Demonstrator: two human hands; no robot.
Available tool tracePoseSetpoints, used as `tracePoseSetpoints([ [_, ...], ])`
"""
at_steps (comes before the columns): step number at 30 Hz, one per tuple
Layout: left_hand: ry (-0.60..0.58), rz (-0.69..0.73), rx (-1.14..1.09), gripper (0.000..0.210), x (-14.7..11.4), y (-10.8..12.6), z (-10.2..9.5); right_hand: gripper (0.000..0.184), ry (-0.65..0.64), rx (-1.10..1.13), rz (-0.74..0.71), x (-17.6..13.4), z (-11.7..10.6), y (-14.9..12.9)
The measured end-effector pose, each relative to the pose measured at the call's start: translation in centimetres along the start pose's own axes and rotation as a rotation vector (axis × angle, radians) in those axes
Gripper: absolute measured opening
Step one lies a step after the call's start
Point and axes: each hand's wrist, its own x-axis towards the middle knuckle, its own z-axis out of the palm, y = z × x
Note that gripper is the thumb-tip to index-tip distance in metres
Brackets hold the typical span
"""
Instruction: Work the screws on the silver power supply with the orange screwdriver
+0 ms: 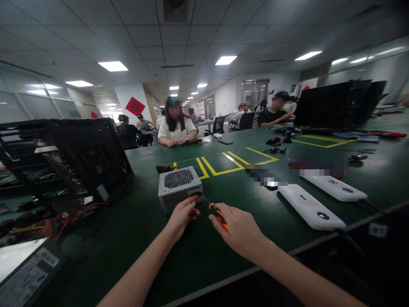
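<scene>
A grey computer power supply unit (174,202) rests on the green table, its perforated fan grille facing up. My left hand (183,215) is at its near side, index finger against the lower right corner and the other fingers curled. My right hand (238,224) is wrapped round the orange and black handle of a screwdriver (220,215). The thin shaft slants up and left, its tip close to the unit's right front corner beside my left fingertips. Whether the tip touches a screw is too small to tell. A bundle of coloured cables (169,169) lies behind the unit.
An open black computer case (86,157) stands left, with loose wires (60,221) and another power supply (28,268) before it. Two white power banks (311,207) (334,186) lie right. Monitors (322,104) stand at the back right. A person (177,128) sits opposite.
</scene>
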Motion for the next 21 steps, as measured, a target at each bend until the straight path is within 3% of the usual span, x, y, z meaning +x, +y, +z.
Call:
tracePoseSetpoints([
  [2,0.002,0.012,0.01,0.035,0.1,-0.2,-0.1,0.021,-0.018,-0.021,-0.046,0.0,-0.1,0.1],
  [7,0.023,0.019,0.02,0.034,-0.1,-0.2,0.0,0.019,-0.097,-0.152,-0.347,0.3,-0.3,0.1],
  [9,0.032,0.02,0.024,0.034,-0.1,-0.1,0.1,0.015,-0.086,-0.097,-0.306,0.3,-0.5,0.0],
  [13,0.02,0.02,0.054,0.036,0.0,-0.3,-0.1,0.028,-0.008,0.115,-0.002,0.3,-0.5,0.2],
  [15,0.005,0.044,0.139,0.037,0.0,-0.4,-0.3,0.022,-0.005,0.167,0.023,0.3,-0.3,0.3],
  [18,0.067,0.258,0.552,0.032,-0.2,-0.2,-0.2,0.02,0.002,0.165,-0.07,0.3,0.2,0.4],
  [21,0.253,0.694,1.137,0.028,-0.4,0.4,0.1,0.018,0.016,0.184,-0.05,0.2,0.4,0.3],
])
